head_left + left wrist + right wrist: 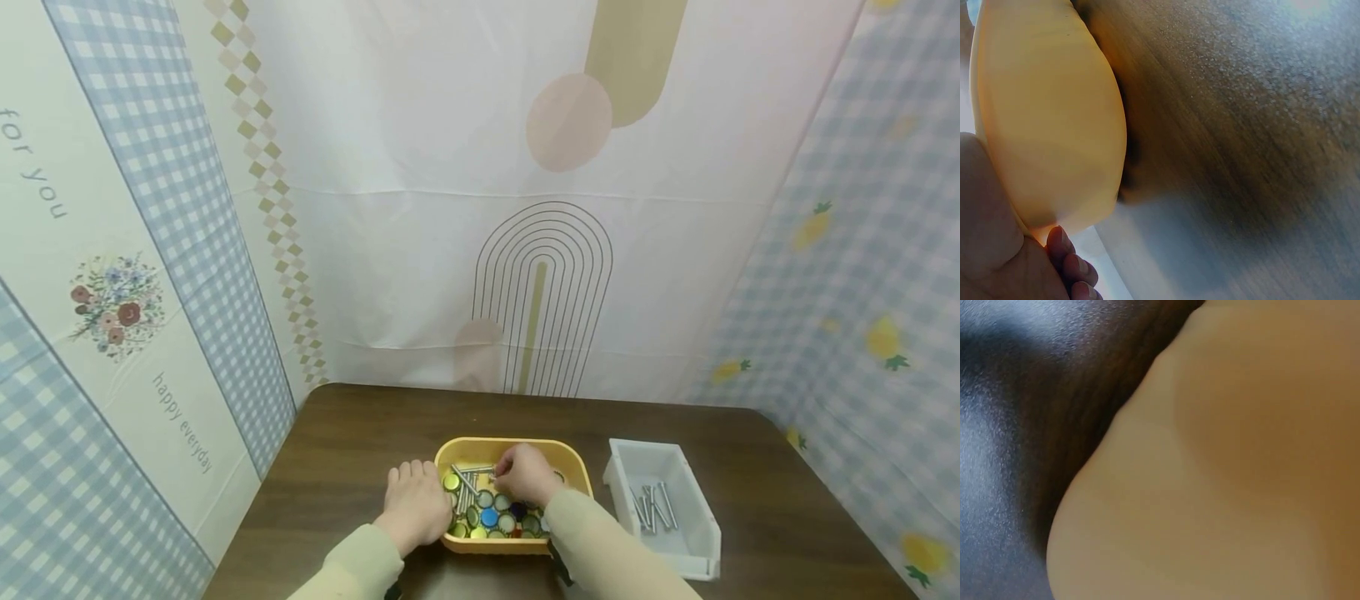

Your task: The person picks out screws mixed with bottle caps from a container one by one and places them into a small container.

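A yellow plastic bin [510,547] stands on the table, holding many bottle caps [489,517] in several colours and slim silver metal rods [467,492] that look like bolts or nails. My left hand [418,504] grips the bin's left side; in the left wrist view its thumb lies at the rim and its fingertips [1079,269] show beyond the wall. Inside the bin, toward the back, is my right hand [527,475] with fingers curled down among the contents. Its fingertips are too small to tell whether they pinch something. Only the bin's outer wall [1210,487] and tabletop fill the right wrist view.
To the right of the yellow bin stands a white open-fronted bin [693,500] with several silver metal rods [652,507] lying in it. Both bins rest on a dark wooden table [360,425]. Patterned cloth hangs behind and at both sides.
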{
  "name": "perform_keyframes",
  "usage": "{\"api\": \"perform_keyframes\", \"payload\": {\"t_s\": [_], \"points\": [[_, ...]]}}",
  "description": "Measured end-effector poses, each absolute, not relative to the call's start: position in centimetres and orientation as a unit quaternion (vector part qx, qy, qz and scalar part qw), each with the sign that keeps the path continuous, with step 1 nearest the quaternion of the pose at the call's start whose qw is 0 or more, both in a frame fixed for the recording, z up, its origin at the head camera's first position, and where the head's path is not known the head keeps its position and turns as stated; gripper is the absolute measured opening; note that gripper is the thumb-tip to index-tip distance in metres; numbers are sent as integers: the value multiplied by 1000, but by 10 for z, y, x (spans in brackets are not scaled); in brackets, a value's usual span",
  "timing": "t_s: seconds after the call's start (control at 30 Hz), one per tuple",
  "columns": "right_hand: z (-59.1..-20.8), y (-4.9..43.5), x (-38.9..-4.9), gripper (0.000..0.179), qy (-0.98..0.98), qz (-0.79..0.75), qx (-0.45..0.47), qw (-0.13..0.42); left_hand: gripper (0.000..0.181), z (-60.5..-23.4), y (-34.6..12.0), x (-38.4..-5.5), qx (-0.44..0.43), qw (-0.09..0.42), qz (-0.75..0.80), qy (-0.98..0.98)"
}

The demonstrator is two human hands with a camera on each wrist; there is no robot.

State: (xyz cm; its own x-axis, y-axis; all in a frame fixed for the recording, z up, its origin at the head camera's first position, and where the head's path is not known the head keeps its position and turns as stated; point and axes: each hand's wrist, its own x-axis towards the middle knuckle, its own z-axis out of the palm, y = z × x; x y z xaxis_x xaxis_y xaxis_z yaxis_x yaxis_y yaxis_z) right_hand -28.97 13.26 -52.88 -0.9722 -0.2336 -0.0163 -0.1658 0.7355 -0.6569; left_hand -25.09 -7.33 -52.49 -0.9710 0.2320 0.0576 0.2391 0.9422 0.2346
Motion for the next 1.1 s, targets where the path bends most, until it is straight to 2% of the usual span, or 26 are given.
{"api": "perform_keyframes", "payload": {"t_s": [0.33,0.6,0.93,1.1], "points": [[-534,129,-288,41,945,-305,-116,34,35,-528,-73,-250,-117,1,-127,-985],[-538,124,-290,26,954,-284,-86,42,35,-530,-75,-248,-119,1,-130,-984],[-527,123,-289,21,961,-263,-78,40,35,-530,-73,-251,-122,29,-122,-985],[-529,123,-288,23,960,-266,-79,40,37,-531,-73,-252,-122,24,-122,-985]]}}
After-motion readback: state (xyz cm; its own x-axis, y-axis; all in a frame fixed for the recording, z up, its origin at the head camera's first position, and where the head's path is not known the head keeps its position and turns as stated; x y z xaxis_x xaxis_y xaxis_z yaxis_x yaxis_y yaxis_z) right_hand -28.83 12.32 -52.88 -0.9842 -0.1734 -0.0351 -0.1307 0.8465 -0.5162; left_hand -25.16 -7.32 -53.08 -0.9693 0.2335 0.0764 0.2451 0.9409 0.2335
